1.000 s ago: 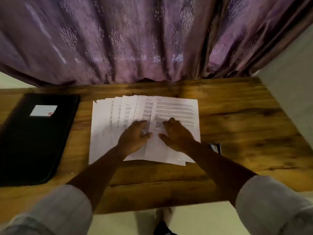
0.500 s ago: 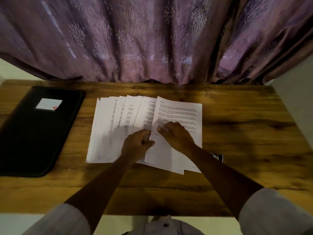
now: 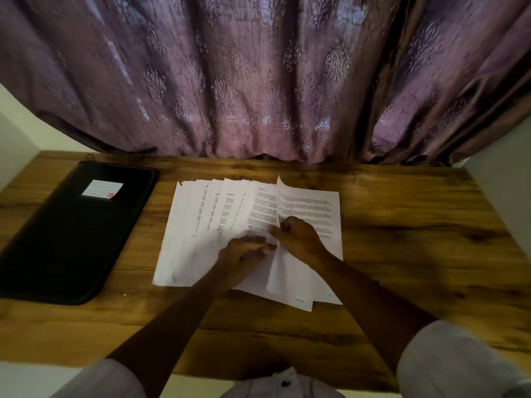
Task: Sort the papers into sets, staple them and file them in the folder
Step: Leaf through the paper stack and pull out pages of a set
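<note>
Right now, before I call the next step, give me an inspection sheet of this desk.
Surface: wooden table, dimly lit.
Job's things: printed papers fanned out at centre; black zip folder closed on the left, white label on it.
Clutter: nothing seen.
Hands: left hand flat on the papers; right hand pinches the top sheet, its left edge lifted.
Cables: nothing seen.
Surroundings: purple patterned curtain behind; pale wall on the right.

Print on papers unreadable; folder left corner cut off by edge.
</note>
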